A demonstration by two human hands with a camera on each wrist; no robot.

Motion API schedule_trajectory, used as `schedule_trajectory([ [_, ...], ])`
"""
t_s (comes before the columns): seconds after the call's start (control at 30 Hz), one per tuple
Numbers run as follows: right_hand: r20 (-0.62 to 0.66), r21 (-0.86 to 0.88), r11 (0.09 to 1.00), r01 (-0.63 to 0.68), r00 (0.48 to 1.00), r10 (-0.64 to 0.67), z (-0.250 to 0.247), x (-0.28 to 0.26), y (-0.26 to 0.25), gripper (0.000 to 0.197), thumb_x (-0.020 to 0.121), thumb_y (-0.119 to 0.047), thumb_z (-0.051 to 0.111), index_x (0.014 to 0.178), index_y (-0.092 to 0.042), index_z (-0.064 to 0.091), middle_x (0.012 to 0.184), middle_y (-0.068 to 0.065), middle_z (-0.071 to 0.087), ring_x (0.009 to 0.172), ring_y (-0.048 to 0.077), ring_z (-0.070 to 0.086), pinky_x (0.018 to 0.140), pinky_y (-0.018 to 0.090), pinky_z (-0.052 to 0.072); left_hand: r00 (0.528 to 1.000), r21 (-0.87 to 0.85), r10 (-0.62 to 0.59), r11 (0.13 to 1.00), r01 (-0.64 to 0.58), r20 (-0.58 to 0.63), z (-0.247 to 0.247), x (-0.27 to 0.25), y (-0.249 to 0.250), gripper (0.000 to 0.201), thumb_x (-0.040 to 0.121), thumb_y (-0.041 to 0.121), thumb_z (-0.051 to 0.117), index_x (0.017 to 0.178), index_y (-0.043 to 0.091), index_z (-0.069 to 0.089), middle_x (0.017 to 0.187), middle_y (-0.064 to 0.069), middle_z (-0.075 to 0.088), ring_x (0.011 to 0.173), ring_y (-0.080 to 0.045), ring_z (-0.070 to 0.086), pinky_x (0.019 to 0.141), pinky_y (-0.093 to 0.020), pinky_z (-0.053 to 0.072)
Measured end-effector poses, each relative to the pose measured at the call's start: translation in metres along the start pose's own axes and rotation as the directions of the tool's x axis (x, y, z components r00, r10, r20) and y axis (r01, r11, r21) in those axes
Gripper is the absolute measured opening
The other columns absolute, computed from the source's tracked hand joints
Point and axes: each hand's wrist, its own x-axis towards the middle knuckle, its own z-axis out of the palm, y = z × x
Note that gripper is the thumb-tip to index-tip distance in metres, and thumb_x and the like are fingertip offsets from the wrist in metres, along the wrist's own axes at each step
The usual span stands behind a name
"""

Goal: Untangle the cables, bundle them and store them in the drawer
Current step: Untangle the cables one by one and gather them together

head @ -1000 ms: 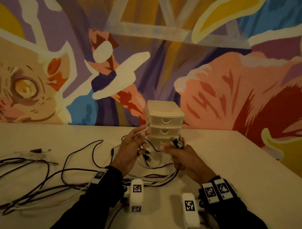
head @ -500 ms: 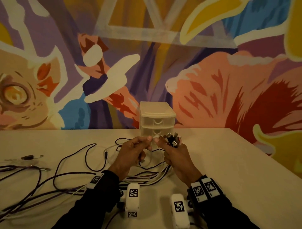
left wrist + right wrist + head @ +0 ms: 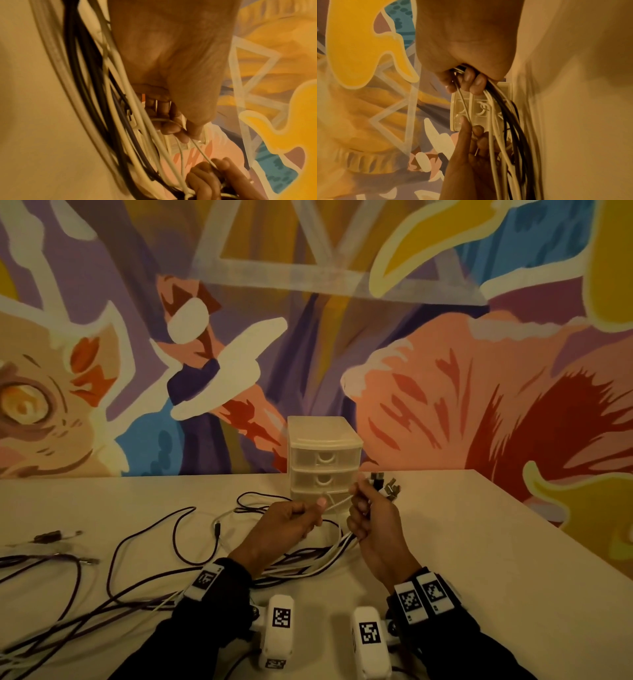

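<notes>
Landmark: small translucent-white plastic 3-drawer unit [image 3: 323, 460], upright at back of pale tabletop [image 3: 479, 559], by the painted mural wall [image 3: 445, 405]; all 3 drawers look shut.
R hand [image 3: 371, 520]: raised just in front of unit; fingers curled tight round gathered bunch of white + dark cables [image 3: 342, 546], metal plug ends [image 3: 385, 486] poking up above the fist.
L hand [image 3: 291, 520]: just front-left of unit, near R hand, not touching it; thumb + forefinger pinch one thin white cable [image 3: 337, 503] that runs across to the R fist; other fingers curled under.
Loose cables [image 3: 102, 616]: dark + white lengths trail from the bunch over the tabletop, well left-front of unit, looped and crossing; a few stray ends lie far left.
Step (judgement): untangling/gathering. Ends collected in one fist, single strand being worked free. Bundling not yet done, nothing stored.
Next (judgement): draw thin white cable clear through the pinch w/o dragging the others, then coil the lot. A free hand is needed to open a drawer.
</notes>
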Motion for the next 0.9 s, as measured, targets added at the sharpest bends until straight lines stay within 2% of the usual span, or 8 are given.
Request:
schedule_trajectory([
  [0.17, -0.042, 0.206, 0.978, -0.005, 0.999, 0.013, -0.005, 0.006, -0.005, 0.026, 0.107, -0.022, 0.062, 0.083, -0.019, 0.055, 0.068, -0.004, 0.046, 0.055, 0.011, 0.040, 0.044, 0.024, 0.034, 0.998, 0.105, 0.017, 0.994, -0.011, -0.055, -0.005, 0.002, 0.008, 0.050, 0.100, 0.058, 0.063, 0.084, 0.013, 0.075, 0.063, 0.020, 0.060, 0.056, 0.007, 0.051, 0.068, -0.020, 0.042],
  [0.27, -0.062, 0.354, 0.934, -0.043, 0.996, 0.069, -0.008, 0.005, -0.006, 0.044, 0.107, -0.028, 0.064, 0.065, -0.018, 0.053, 0.068, 0.001, 0.049, 0.068, 0.018, 0.055, 0.070, 0.031, 0.051, 0.997, 0.101, 0.040, 0.994, -0.034, -0.061, -0.009, 0.004, 0.009, 0.054, 0.099, 0.063, 0.061, 0.080, 0.013, 0.067, 0.077, 0.009, 0.062, 0.074, -0.004, 0.055, 0.075, -0.026, 0.045],
  [0.37, 0.000, 0.471, 0.876, -0.102, 0.993, 0.116, -0.009, 0.002, -0.012, 0.055, 0.107, -0.031, 0.064, 0.055, -0.017, 0.052, 0.066, 0.004, 0.050, 0.071, 0.021, 0.061, 0.084, 0.036, 0.055, 0.995, 0.033, 0.024, 0.999, -0.021, -0.097, -0.014, 0.006, 0.010, 0.056, 0.097, 0.063, 0.065, 0.099, 0.009, 0.077, 0.100, 0.010, 0.079, 0.098, -0.007, 0.069, 0.091, -0.029, 0.050],
  [0.43, 0.060, 0.477, 0.869, -0.132, 0.991, 0.118, -0.013, 0.001, -0.012, 0.055, 0.106, -0.033, 0.065, 0.056, -0.019, 0.044, 0.057, 0.001, 0.042, 0.065, 0.019, 0.054, 0.081, 0.035, 0.054, 0.995, 0.014, 0.009, 1.000, -0.008, -0.098, -0.016, 0.006, 0.009, 0.050, 0.096, 0.062, 0.067, 0.104, 0.015, 0.080, 0.104, 0.006, 0.080, 0.104, -0.010, 0.071, 0.097, -0.031, 0.051],
  [0.53, 0.106, 0.462, 0.877, -0.136, 0.990, 0.097, -0.013, -0.001, -0.013, 0.057, 0.104, -0.030, 0.068, 0.057, -0.022, 0.036, 0.049, -0.003, 0.026, 0.053, 0.014, 0.037, 0.071, 0.031, 0.049, 0.997, 0.044, 0.047, 0.998, -0.045, -0.057, -0.016, 0.005, 0.007, 0.048, 0.091, 0.070, 0.065, 0.089, 0.023, 0.077, 0.088, 0.000, 0.074, 0.085, -0.011, 0.064, 0.089, -0.032, 0.049],
  [0.63, 0.096, 0.468, 0.878, -0.098, 0.994, 0.060, -0.016, 0.002, -0.014, 0.055, 0.102, -0.028, 0.069, 0.061, -0.024, 0.033, 0.051, -0.005, 0.016, 0.043, 0.011, 0.026, 0.055, 0.027, 0.040, 0.996, 0.042, 0.057, 0.998, -0.054, -0.069, -0.018, 0.005, 0.009, 0.056, 0.085, 0.068, 0.074, 0.090, 0.012, 0.069, 0.083, -0.002, 0.072, 0.082, -0.012, 0.062, 0.081, -0.029, 0.050],
  [0.73, 0.066, 0.485, 0.873, -0.052, 0.998, 0.023, -0.024, 0.008, -0.019, 0.058, 0.105, -0.038, 0.066, 0.062, -0.025, 0.029, 0.049, -0.005, 0.015, 0.037, 0.010, 0.018, 0.040, 0.025, 0.024, 0.990, 0.053, 0.072, 0.996, -0.066, -0.123, -0.024, 0.006, 0.011, 0.055, 0.077, 0.066, 0.085, 0.084, 0.017, 0.061, 0.081, -0.005, 0.066, 0.079, -0.021, 0.060, 0.078, -0.033, 0.053],
  [0.9, -0.005, 0.372, 0.928, -0.001, 1.000, 0.003, -0.037, 0.012, -0.028, 0.059, 0.106, -0.050, 0.061, 0.063, -0.026, 0.029, 0.052, -0.006, 0.015, 0.038, 0.009, 0.014, 0.039, 0.026, 0.014, 0.975, 0.176, 0.097, 0.983, -0.062, -0.199, -0.037, 0.008, 0.021, 0.049, 0.080, 0.056, 0.088, 0.105, 0.019, 0.068, 0.108, -0.003, 0.078, 0.104, -0.021, 0.073, 0.087, -0.034, 0.058],
])
